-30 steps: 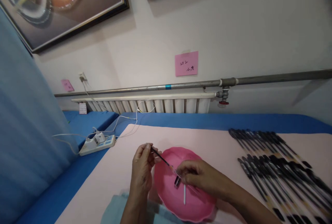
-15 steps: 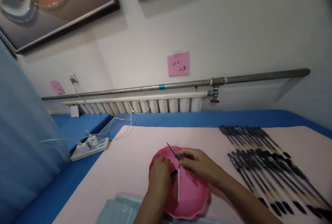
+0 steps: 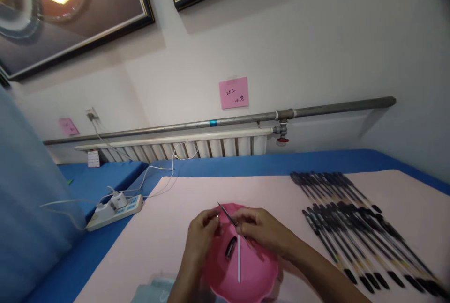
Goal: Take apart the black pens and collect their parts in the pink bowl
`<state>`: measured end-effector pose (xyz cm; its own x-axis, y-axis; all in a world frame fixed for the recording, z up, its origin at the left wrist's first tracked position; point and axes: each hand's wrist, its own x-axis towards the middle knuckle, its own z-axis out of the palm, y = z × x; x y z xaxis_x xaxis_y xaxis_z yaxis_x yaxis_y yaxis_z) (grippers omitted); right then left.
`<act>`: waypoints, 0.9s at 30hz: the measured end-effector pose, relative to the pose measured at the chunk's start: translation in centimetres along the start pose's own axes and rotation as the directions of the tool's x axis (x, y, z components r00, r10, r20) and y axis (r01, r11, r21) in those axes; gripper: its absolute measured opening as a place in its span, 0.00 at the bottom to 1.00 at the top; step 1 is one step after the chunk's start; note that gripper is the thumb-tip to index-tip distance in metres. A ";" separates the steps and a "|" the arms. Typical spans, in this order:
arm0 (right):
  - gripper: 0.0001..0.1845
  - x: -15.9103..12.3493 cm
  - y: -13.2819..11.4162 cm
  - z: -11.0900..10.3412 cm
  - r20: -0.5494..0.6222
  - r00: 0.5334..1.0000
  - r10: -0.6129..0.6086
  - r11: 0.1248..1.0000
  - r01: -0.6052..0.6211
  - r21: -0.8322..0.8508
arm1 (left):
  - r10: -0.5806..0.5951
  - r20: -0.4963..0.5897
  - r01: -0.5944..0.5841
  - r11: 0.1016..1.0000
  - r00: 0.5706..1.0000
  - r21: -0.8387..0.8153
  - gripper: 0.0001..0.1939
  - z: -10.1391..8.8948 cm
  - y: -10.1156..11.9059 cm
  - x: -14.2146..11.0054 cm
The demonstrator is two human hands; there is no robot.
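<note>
A pink scalloped plastic dish (image 3: 258, 279) lies in front of me. My right hand (image 3: 258, 228) is closed over its far right side, pinching a slim, dark pointed metal tool (image 3: 227, 213) whose tip points up and left. My left hand (image 3: 202, 235) is at the dish's left rim, thumb and fingers pressed together; a tiny bright spot shows at the fingertips, too small to name. Between the hands, a short glossy black piece (image 3: 231, 247) lies in the dish. Beside it a thin white stick (image 3: 239, 261) runs down from under my right fingers; whether they touch it I cannot tell.
Two rows of black-capped pens (image 3: 355, 228) lie at the right on the pink sheet (image 3: 168, 228). A power strip (image 3: 114, 211) with plugs and white cables is at the left. Light-blue folded material (image 3: 153, 291) lies at the near edge. Behind are a radiator (image 3: 204, 148) and pipe.
My left hand has moved left, from over the dish to its rim, uncovering more of the black piece. My right hand keeps its hold on the pointed tool. The view has shifted slightly.
</note>
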<state>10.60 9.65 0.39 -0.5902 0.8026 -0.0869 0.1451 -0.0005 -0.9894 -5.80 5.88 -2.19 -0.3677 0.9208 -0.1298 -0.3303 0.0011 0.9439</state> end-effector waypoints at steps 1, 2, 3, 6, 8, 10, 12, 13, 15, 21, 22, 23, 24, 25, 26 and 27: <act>0.11 -0.1 -0.1 0.2 0.018 1.000 -0.006 1.000 0.007 -0.012 | -0.013 0.007 0.013 1.000 1.000 -0.025 0.08 -0.2 0.5 0.0; 0.10 -0.1 -0.2 0.4 0.039 0.999 -0.013 1.000 0.014 -0.024 | -0.032 0.010 0.033 0.997 0.999 -0.073 0.08 -0.5 0.9 0.1; 0.10 -0.2 -0.3 0.6 0.061 0.998 -0.015 0.999 0.018 -0.035 | -0.056 0.006 0.056 0.989 0.998 -0.139 0.08 -0.7 1.3 0.1; 0.10 -0.3 -0.2 1.2 0.128 0.992 0.001 0.997 0.009 -0.072 | -0.142 -0.011 0.129 0.929 0.990 -0.346 0.09 -1.0 1.7 0.0; 0.09 -0.2 0.0 1.4 0.151 0.988 0.013 0.996 0.000 -0.091 | -0.179 0.001 0.165 0.899 0.984 -0.407 0.09 -0.9 1.7 -0.1; 0.09 -0.1 0.3 1.5 0.137 0.991 0.014 0.996 -0.002 -0.087 | -0.190 0.022 0.182 0.889 0.981 -0.420 0.09 -0.8 1.8 -0.3; 0.08 -0.1 0.4 1.5 0.102 0.995 0.010 0.997 -0.002 -0.074 | -0.190 0.042 0.190 0.889 0.981 -0.416 0.09 -0.6 1.9 -0.4; 0.09 -0.1 0.4 1.5 0.087 0.996 0.006 0.997 0.000 -0.072 | -0.188 0.047 0.190 0.890 0.981 -0.414 0.09 -0.5 1.9 -0.5; 0.10 -0.1 0.4 1.5 0.076 0.997 -0.002 0.997 0.007 -0.074 | -0.181 0.050 0.185 0.892 0.982 -0.413 0.09 -0.4 2.1 -0.7; 0.10 -0.2 0.3 1.6 0.053 0.999 0.007 0.996 -0.002 -0.093 | -0.158 0.066 0.171 0.886 0.985 -0.431 0.09 0.0 2.1 -1.1; 0.09 -0.2 0.3 1.6 0.051 0.999 0.011 0.995 -0.006 -0.095 | -0.153 0.074 0.169 0.888 0.986 -0.427 0.09 0.0 2.1 -1.1; 0.09 -0.2 0.3 1.6 0.051 0.999 0.014 0.996 -0.010 -0.094 | -0.148 0.079 0.167 0.891 0.986 -0.421 0.09 0.1 2.1 -1.1; 0.09 -0.2 0.3 1.6 0.054 0.998 0.017 0.996 -0.012 -0.091 | -0.144 0.081 0.165 0.895 0.986 -0.415 0.10 0.2 2.0 -1.1; 0.09 -0.1 0.3 1.6 0.057 0.998 0.016 0.996 -0.011 -0.089 | -0.144 0.078 0.163 0.899 0.987 -0.407 0.10 0.2 2.0 -1.1; 0.09 -0.1 0.3 1.6 0.056 0.998 0.010 0.996 -0.005 -0.088 | -0.144 0.073 0.161 0.902 0.987 -0.401 0.10 0.3 2.0 -1.1; 0.08 -0.1 0.3 1.6 0.050 0.999 0.003 0.996 0.001 -0.089 | -0.147 0.065 0.161 0.904 0.987 -0.395 0.10 0.4 2.0 -1.2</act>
<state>9.39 8.62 -0.14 -0.6287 0.7717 -0.0956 0.2142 0.0536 -0.9753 -5.64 5.00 -0.04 -0.2579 0.9341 -0.2468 -0.7015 -0.0054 0.7127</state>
